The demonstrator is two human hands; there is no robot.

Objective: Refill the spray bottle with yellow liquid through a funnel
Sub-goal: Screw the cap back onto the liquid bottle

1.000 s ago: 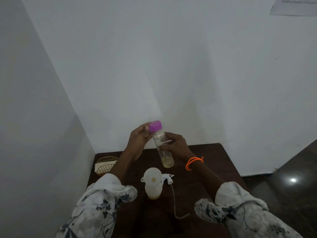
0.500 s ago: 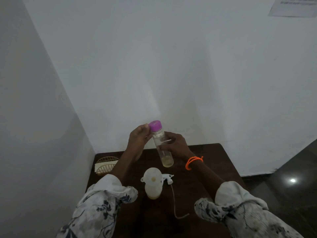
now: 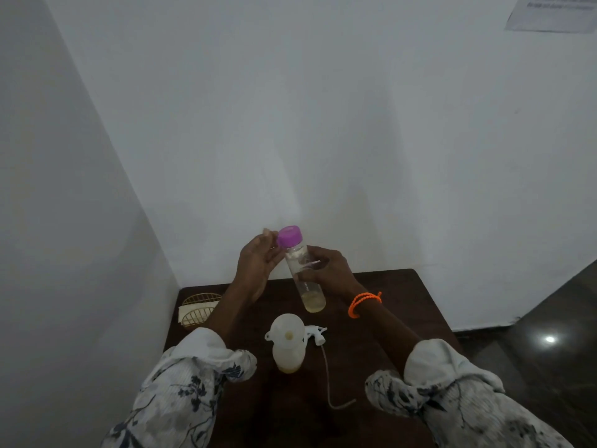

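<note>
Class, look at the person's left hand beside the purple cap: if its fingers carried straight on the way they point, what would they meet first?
The left hand points up and right, fingertips beside the purple cap of the clear bottle. It would probably meet that cap first, though depth is unclear.

You have a single view, from the camera worn on your head. It looks forward and steeply down into a room corner, wide-angled, so the white walls point(image 3: 323, 108) bend and fill the upper frame. The dark table point(image 3: 387, 324) sits low and central, close beneath you, with your sleeves point(image 3: 181, 392) crowding the bottom edge. No second view overlaps it.
</note>
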